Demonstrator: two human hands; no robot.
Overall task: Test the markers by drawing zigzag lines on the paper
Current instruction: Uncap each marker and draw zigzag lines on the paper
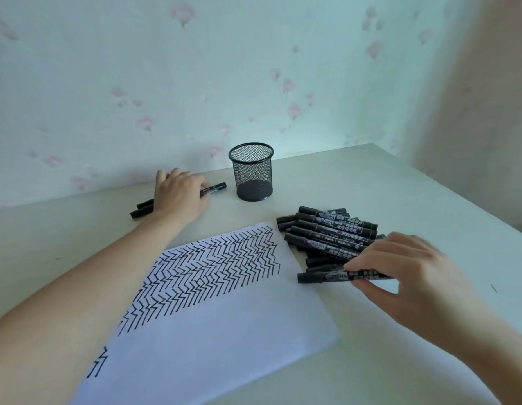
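The right hand (411, 276) pinches a capped black marker (341, 276) between thumb and fingertips at the near edge of the pile of markers (329, 232), which lies on the table (400, 188) just right of the paper (213, 331). The left hand (179, 197) rests at the far side of the table, its fingers curled over another marker (214, 187) beside two more markers (141, 209) and left of the empty mesh pen cup (251, 175). The paper's upper part is already dense with zigzag rows, while its lower part is blank. The step in hand looks like taking a fresh marker from the pile while setting aside a tested one. To do it well, lift the chosen marker straight clear so the stack does not roll, bring the left hand back to pull the cap, then draw the next zigzag in the blank band just below the last row, steadying the sheet so it cannot skid.
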